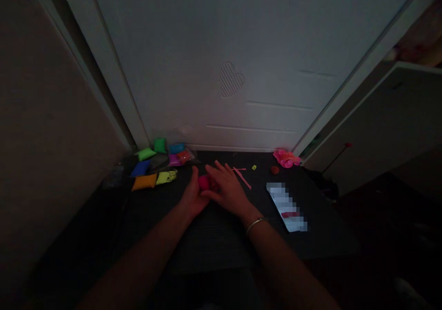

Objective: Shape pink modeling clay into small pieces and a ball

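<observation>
A lump of bright pink modelling clay sits between my two hands above the dark table. My left hand cups it from the left, thumb pointing up beside it. From the right, my right hand, with a bracelet at the wrist, reaches over the clay. Its fingers and thumb rest around the lump and hide part of it. Just beyond my right hand lie a pink plastic tool and a small yellow-green piece.
Packets of coloured clay lie at the back left, among them an orange packet and a green packet. To the right are a phone with its screen lit, a reddish-brown ball and a pink ruffled shape. A white panel rises behind.
</observation>
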The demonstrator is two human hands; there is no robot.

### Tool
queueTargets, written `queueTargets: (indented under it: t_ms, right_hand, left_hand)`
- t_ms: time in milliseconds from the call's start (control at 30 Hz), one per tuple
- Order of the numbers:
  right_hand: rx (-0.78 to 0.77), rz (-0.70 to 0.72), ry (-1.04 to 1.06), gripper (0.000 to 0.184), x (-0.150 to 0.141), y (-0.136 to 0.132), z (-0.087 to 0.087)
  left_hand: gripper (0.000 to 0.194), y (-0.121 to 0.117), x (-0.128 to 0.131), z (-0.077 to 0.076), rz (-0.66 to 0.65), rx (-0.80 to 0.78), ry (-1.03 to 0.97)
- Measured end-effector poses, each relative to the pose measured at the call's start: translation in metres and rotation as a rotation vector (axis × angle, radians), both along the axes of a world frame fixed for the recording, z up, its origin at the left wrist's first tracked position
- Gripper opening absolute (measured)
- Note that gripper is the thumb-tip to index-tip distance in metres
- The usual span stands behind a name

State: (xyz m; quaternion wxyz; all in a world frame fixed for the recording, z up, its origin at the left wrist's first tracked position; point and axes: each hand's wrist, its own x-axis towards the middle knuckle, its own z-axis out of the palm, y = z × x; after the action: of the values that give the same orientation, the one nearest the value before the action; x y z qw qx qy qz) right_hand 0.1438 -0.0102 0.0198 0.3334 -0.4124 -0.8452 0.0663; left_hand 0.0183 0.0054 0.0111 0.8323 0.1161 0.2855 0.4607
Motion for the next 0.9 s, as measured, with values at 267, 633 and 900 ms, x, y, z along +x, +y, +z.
queueTargets:
  t_ms: [267,633,900]
  right_hand:
    - [-0.027,0.003,0.062,0.044,0.003,0.002,-0.005]
    - [-0.033,-0.018,0.157,0.053,0.006,0.002,-0.009]
    - [-0.058,-0.052,0.203,0.053,0.003,0.001,-0.009]
  left_hand:
    - [0.058,-0.002,-0.001,0.009,-0.16,0.063,0.046]
    - [0.043,-0.004,-0.004,0.011,-0.142,0.22,0.201]
    - [0.033,-0.006,-0.002,0.011,-0.071,0.308,0.261]
